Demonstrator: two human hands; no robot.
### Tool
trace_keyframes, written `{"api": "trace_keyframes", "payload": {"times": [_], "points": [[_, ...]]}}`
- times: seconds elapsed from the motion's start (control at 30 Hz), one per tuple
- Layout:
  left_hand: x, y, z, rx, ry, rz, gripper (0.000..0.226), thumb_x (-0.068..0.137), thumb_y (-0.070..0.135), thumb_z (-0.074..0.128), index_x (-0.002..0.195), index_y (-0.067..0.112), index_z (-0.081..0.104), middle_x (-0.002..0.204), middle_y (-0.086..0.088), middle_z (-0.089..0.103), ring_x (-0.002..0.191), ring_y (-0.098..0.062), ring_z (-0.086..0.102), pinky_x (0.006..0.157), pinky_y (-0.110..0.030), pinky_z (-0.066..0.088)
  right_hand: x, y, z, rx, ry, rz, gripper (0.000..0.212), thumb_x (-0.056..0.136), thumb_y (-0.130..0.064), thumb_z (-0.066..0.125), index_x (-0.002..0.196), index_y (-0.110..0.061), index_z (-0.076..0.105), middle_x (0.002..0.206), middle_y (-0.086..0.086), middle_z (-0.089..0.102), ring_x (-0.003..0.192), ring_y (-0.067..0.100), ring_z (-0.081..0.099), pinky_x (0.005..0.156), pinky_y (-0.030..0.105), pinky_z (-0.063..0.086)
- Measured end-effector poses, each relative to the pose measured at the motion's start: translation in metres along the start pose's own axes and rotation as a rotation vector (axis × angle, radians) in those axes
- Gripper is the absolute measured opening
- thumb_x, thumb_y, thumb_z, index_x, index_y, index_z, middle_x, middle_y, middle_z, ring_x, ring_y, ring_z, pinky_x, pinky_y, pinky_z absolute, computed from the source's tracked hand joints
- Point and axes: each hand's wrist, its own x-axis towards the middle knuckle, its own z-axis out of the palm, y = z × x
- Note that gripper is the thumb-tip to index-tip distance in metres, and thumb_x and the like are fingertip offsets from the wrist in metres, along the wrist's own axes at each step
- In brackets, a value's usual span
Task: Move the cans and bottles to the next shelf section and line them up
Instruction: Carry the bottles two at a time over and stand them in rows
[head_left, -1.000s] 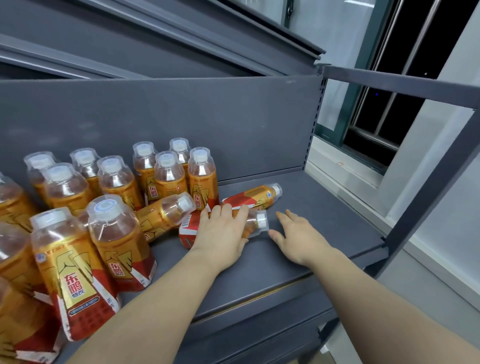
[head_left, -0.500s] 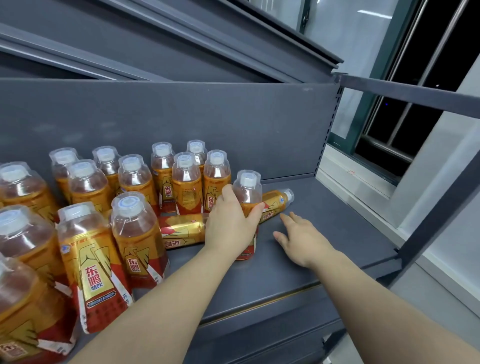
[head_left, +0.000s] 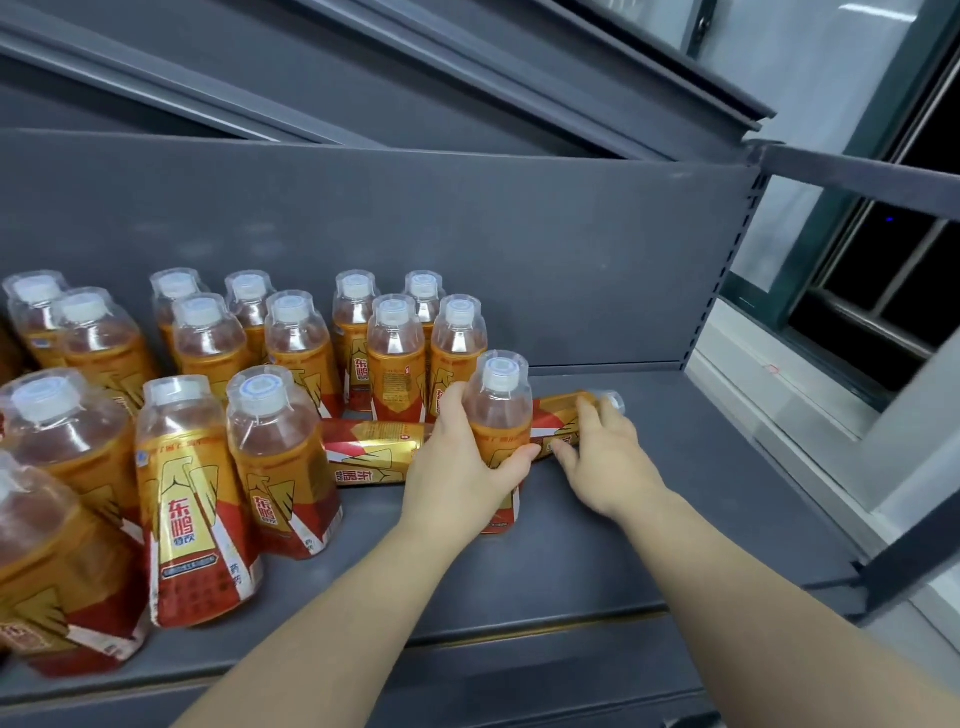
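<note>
Several orange-and-red drink bottles with clear caps stand on the grey shelf (head_left: 597, 561), grouped at its left and back (head_left: 291, 343). My left hand (head_left: 457, 467) grips one upright bottle (head_left: 498, 410) at the right end of the group. Behind it a second bottle (head_left: 561, 415) lies on its side, cap to the right, and my right hand (head_left: 602, 462) curls its fingers over that bottle's body. A third bottle (head_left: 369, 452) lies flat to the left of my left hand.
The shelf's grey back panel (head_left: 519, 249) rises behind the bottles. A grey upright post (head_left: 914, 551) and a crossbar (head_left: 857, 171) frame the right end, with a dark window (head_left: 893, 291) beyond. Bare shelf surface lies right of my hands.
My left hand has stood its bottle upright from lying flat. My right hand has moved from the bare shelf onto the lying bottle behind. The view has shifted right.
</note>
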Motion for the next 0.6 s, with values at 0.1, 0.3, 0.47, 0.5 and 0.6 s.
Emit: {"api": "trace_keyframes", "payload": {"times": [0.1,0.3,0.47,0.5,0.6], "points": [[-0.004,-0.003,0.003,-0.022,0.017,-0.019,0.084,0.076,0.052,0.079,0.140,0.032,0.030,0.120,0.023,0.048,0.108,-0.006,0.055,0.084,-0.021,0.045,0.009,-0.003,-0.001,-0.034,0.005,-0.064,0.076,0.100,-0.052,0.049,0.159,-0.020,0.012,0.167,0.011,0.000,0.153,0.030,0.000,0.123,0.043,0.013],[-0.008,-0.007,0.008,-0.037,0.042,-0.053,0.082,0.074,0.053,0.080,0.138,0.038,0.030,0.125,0.022,0.051,0.109,0.000,0.051,0.085,-0.015,0.041,0.029,-0.012,0.003,-0.216,-0.118,-0.202,0.099,0.087,-0.064,0.061,0.160,-0.028,0.006,0.167,0.010,-0.005,0.153,0.031,-0.010,0.122,0.055,0.001],[-0.008,-0.006,0.010,-0.036,0.048,-0.068,0.084,0.073,0.057,0.077,0.139,0.038,0.029,0.124,0.024,0.050,0.108,0.001,0.051,0.078,-0.004,0.036,0.037,-0.017,0.008,-0.210,-0.125,-0.209,0.092,0.088,-0.058,0.063,0.159,-0.028,0.013,0.167,0.010,0.000,0.153,0.032,-0.009,0.119,0.061,0.001],[-0.008,-0.006,0.010,-0.034,0.051,-0.068,0.084,0.072,0.059,0.076,0.139,0.038,0.029,0.124,0.024,0.050,0.108,0.001,0.051,0.079,-0.006,0.037,0.038,-0.017,0.008,-0.205,-0.125,-0.213,0.091,0.087,-0.058,0.064,0.158,-0.029,0.015,0.167,0.010,0.002,0.153,0.032,-0.009,0.119,0.062,0.001],[-0.008,-0.007,0.011,-0.013,0.050,-0.071,0.081,0.074,0.057,0.077,0.136,0.042,0.027,0.122,0.025,0.049,0.107,0.000,0.052,0.084,-0.015,0.042,0.040,-0.011,0.009,-0.163,-0.125,-0.244,0.091,0.084,-0.059,0.068,0.156,-0.028,0.021,0.165,0.010,0.009,0.153,0.033,-0.007,0.120,0.060,0.000]]}}
